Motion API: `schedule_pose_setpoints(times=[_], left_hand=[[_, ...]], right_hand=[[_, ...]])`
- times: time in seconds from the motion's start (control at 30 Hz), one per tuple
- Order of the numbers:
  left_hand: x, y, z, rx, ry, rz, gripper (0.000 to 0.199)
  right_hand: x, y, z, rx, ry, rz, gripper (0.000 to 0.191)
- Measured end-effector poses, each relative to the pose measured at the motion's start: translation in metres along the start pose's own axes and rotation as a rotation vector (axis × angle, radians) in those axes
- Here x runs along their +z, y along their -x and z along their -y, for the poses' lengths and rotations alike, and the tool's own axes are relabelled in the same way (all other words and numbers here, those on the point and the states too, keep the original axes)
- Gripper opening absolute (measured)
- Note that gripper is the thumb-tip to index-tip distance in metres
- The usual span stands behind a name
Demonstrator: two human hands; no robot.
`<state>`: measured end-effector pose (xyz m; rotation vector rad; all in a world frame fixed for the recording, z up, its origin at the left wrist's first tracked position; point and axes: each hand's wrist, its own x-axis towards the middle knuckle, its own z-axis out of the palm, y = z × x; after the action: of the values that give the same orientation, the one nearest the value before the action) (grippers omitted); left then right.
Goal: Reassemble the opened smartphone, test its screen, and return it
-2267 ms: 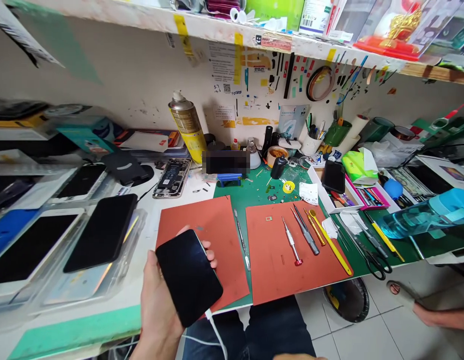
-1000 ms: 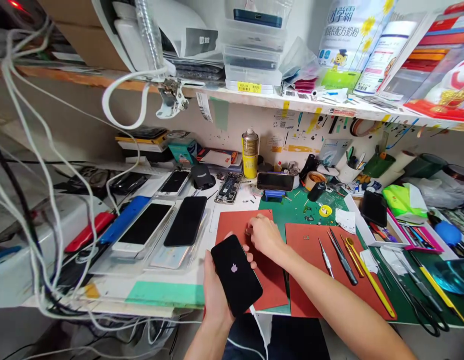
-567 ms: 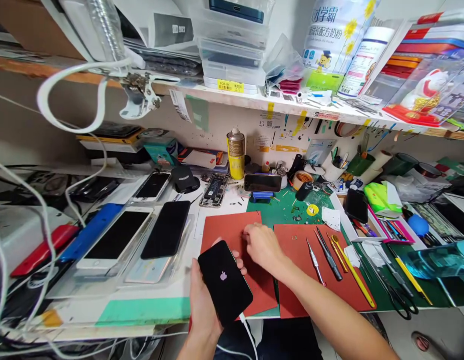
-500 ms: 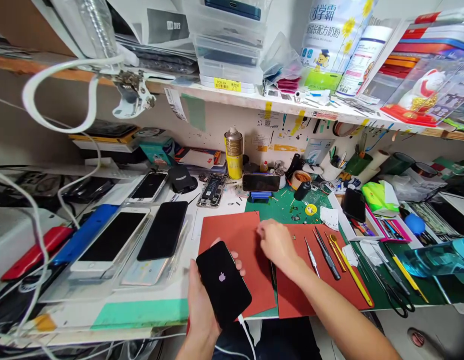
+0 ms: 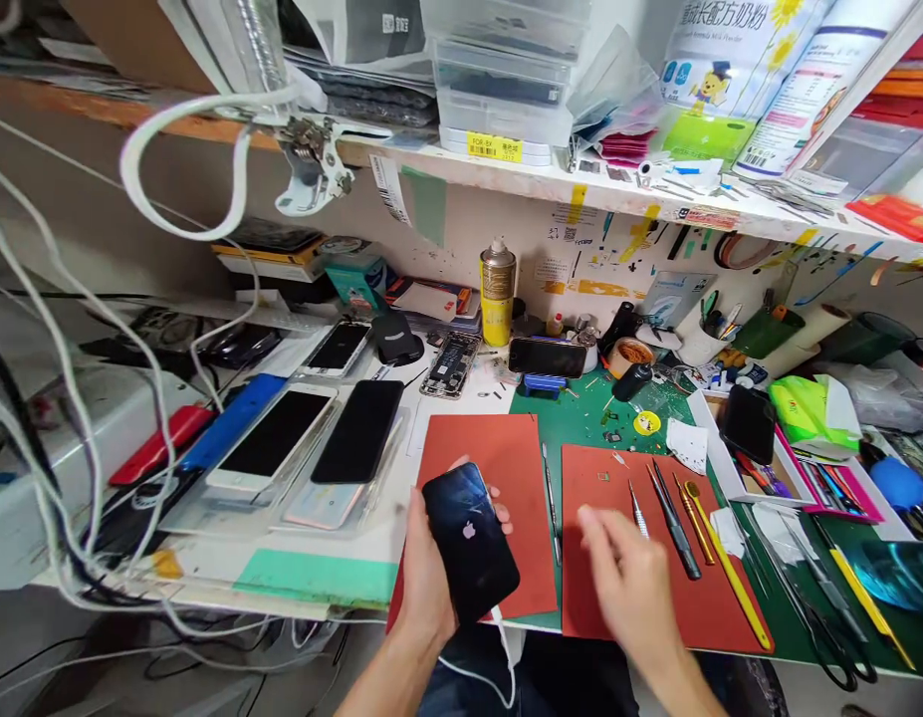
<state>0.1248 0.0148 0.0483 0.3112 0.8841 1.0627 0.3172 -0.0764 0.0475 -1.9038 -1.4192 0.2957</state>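
In my left hand (image 5: 431, 558) lies a black smartphone (image 5: 472, 558), screen up, showing a pale apple logo. My fingers wrap around its sides. A white charging cable (image 5: 501, 637) is plugged into its lower end. My right hand (image 5: 629, 573) hovers over the right red-brown mat (image 5: 584, 622), its fingers loosely bent and nothing visible in them. Beyond its fingertips sit a small SIM tray-like piece (image 5: 603, 476) and a small pale piece (image 5: 619, 459). A thin metal pry tool (image 5: 552, 503) lies between this mat and the left mat (image 5: 536, 588).
Tweezers (image 5: 674, 528), a screwdriver (image 5: 638, 508) and a yellow tool (image 5: 730, 573) lie right of my right hand, with scissors (image 5: 826, 637) farther right. Several phones, including a white-framed one (image 5: 274, 438), lie left. A shelf (image 5: 536, 184) overhangs the bench's back.
My right hand has moved right and toward me, from the left mat's edge to the right mat. The phone's screen shows a lighter, bluish upper part. The view has shifted.
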Motion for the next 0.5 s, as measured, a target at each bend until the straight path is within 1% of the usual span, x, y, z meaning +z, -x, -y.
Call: schedule_pose_setpoints(times=[0.03, 0.07, 0.13, 0.23, 0.33, 0.4, 0.5], left_hand=[[0.003, -0.001, -0.001, -0.003, -0.01, -0.018, 0.067], [0.007, -0.004, -0.003, -0.013, -0.019, -0.025, 0.067], [0.013, -0.011, -0.007, -0.051, -0.027, 0.002, 0.068], [0.02, -0.028, -0.013, -0.122, -0.057, 0.073, 0.069], [0.027, -0.044, -0.014, -0.199, -0.091, 0.133, 0.071], [0.032, -0.05, -0.011, -0.216, -0.09, 0.179, 0.069], [0.039, -0.049, -0.007, -0.2, -0.077, 0.235, 0.06]], right_hand=[[0.006, 0.012, 0.007, -0.047, -0.114, 0.045, 0.039], [0.012, 0.021, 0.011, -0.084, -0.191, 0.057, 0.036], [0.021, 0.031, 0.014, -0.115, -0.267, 0.065, 0.033], [0.029, 0.031, 0.006, -0.106, -0.299, 0.067, 0.033], [0.031, 0.028, -0.001, -0.071, -0.309, 0.094, 0.034], [0.031, 0.027, -0.002, -0.04, -0.324, 0.101, 0.035], [0.031, 0.027, 0.0, 0.007, -0.359, 0.108, 0.037]])
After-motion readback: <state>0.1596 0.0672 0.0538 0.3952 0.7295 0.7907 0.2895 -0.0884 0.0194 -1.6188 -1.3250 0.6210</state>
